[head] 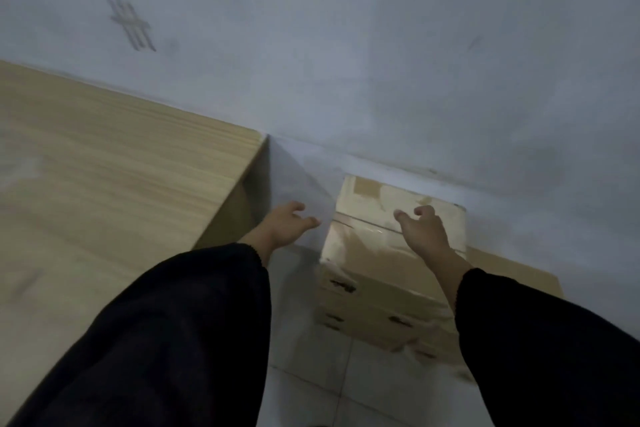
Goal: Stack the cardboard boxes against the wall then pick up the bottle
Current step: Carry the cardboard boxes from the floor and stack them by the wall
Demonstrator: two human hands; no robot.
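A stack of cardboard boxes [377,274] stands on the tiled floor against the pale wall [381,62]. The top box [367,208] has tape patches on its lid. My right hand [420,230] hovers over the top box with fingers apart, holding nothing. My left hand [285,225] is open in the gap left of the stack, just short of the box's left edge. Both arms wear black sleeves. No bottle is in view.
A light wooden table [104,184] fills the left side, its corner close to the wall and its right edge near my left arm. A flat piece of cardboard [509,270] lies to the right of the stack. White floor tiles [311,374] show below.
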